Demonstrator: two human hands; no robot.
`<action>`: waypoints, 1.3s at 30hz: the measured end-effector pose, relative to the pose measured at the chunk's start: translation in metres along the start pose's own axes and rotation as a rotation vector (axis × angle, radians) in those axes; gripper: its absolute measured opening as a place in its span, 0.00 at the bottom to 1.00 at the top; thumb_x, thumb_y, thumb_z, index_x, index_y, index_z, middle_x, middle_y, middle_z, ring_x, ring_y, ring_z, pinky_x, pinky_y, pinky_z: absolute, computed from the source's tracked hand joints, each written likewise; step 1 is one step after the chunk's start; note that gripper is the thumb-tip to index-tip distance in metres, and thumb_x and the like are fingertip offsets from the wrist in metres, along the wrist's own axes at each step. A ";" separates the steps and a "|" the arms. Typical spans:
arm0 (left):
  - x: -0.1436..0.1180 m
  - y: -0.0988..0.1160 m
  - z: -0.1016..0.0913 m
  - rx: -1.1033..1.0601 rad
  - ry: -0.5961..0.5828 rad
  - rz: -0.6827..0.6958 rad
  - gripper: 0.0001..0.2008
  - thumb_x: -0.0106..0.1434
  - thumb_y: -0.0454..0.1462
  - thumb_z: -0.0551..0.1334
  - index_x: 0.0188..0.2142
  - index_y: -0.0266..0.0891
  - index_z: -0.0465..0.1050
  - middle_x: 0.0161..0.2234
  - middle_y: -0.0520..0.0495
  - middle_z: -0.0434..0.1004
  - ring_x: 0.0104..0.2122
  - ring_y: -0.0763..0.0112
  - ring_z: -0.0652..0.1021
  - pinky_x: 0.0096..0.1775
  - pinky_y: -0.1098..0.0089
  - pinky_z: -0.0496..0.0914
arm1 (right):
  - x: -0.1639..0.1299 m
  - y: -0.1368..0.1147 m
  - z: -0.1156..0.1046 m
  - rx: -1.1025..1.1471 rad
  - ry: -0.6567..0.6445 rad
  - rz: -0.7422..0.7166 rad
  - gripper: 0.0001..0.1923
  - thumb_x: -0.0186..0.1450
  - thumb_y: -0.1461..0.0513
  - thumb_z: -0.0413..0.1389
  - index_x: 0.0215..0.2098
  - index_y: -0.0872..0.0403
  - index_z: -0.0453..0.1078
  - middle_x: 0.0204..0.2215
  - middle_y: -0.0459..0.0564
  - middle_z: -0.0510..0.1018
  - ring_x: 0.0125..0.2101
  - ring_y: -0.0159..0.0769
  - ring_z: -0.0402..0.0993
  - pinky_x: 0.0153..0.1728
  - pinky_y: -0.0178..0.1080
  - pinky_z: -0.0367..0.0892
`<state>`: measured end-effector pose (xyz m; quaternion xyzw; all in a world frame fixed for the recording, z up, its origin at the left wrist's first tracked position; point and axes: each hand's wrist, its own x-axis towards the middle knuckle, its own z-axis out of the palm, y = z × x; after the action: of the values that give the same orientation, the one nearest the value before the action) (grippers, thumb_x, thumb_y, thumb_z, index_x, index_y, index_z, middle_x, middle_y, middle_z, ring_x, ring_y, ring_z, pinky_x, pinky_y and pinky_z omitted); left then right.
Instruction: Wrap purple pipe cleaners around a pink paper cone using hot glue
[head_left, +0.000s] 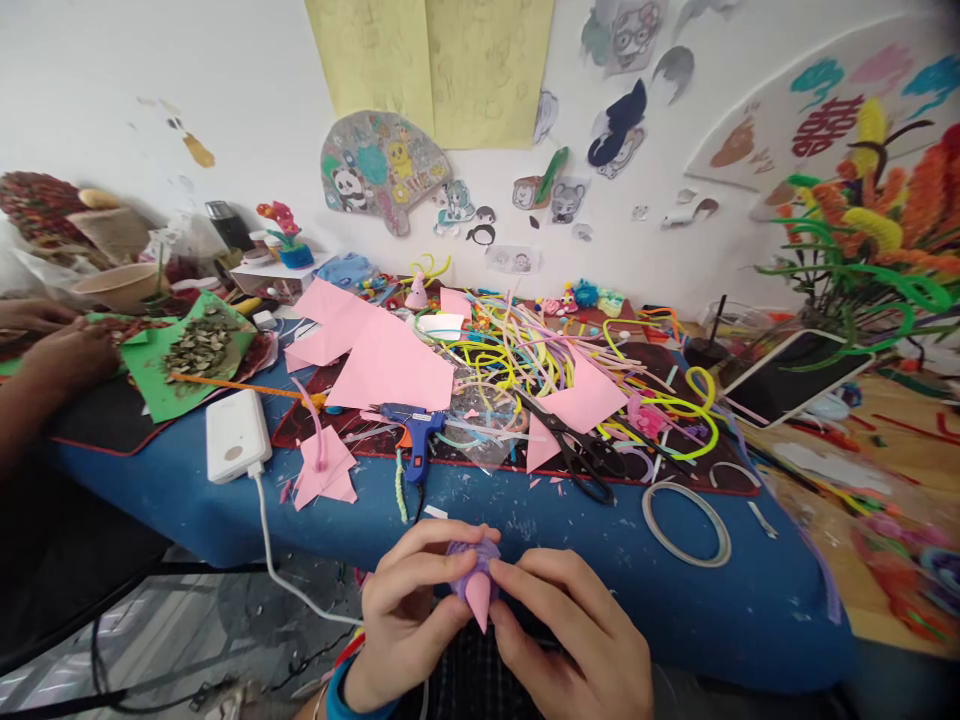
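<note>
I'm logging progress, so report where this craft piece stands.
Done: pink paper lies cut, scraps around it. In hand: left hand and right hand pinch a small pink cone with purple wrap. Left: glue gun and scissors lie unused on the table.

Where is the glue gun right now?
In the head view, the glue gun lies on the table just left of centre, below the pink paper and left of the scissors.

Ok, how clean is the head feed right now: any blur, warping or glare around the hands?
Head view: even, soft light with no glare; both hands, left and right, and the pink cone are sharp; the table edge bows from lens distortion; another person's hand at far left is smeared.
</note>
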<state>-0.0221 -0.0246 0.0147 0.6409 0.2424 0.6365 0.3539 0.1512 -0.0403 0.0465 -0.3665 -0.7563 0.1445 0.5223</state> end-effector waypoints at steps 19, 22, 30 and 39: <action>-0.007 -0.002 0.004 0.088 -0.013 -0.018 0.10 0.72 0.34 0.61 0.52 0.41 0.76 0.47 0.43 0.77 0.50 0.60 0.81 0.54 0.60 0.78 | 0.001 0.002 0.004 -0.094 0.034 -0.072 0.06 0.73 0.65 0.58 0.47 0.56 0.74 0.33 0.51 0.82 0.30 0.35 0.80 0.34 0.35 0.76; -0.008 -0.005 0.005 0.048 0.003 -0.013 0.12 0.72 0.37 0.61 0.53 0.42 0.76 0.48 0.44 0.77 0.50 0.60 0.82 0.53 0.60 0.79 | -0.002 0.002 0.002 -0.040 -0.003 -0.026 0.07 0.73 0.64 0.58 0.48 0.55 0.75 0.34 0.51 0.82 0.32 0.34 0.80 0.36 0.34 0.77; -0.010 -0.007 0.009 0.049 0.041 0.076 0.15 0.72 0.34 0.61 0.57 0.44 0.76 0.52 0.44 0.77 0.52 0.59 0.82 0.54 0.59 0.79 | -0.006 0.002 0.007 0.068 0.061 0.006 0.10 0.70 0.70 0.60 0.48 0.54 0.78 0.32 0.48 0.82 0.29 0.32 0.77 0.31 0.33 0.75; -0.004 -0.007 0.014 0.020 0.058 0.049 0.18 0.68 0.38 0.67 0.57 0.42 0.76 0.50 0.43 0.79 0.46 0.63 0.84 0.51 0.64 0.80 | -0.007 0.006 0.006 0.123 0.019 0.032 0.15 0.68 0.72 0.60 0.51 0.54 0.77 0.35 0.50 0.82 0.33 0.33 0.79 0.35 0.33 0.76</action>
<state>-0.0076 -0.0251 0.0077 0.6315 0.2428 0.6609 0.3247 0.1495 -0.0399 0.0351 -0.3469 -0.7352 0.1956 0.5485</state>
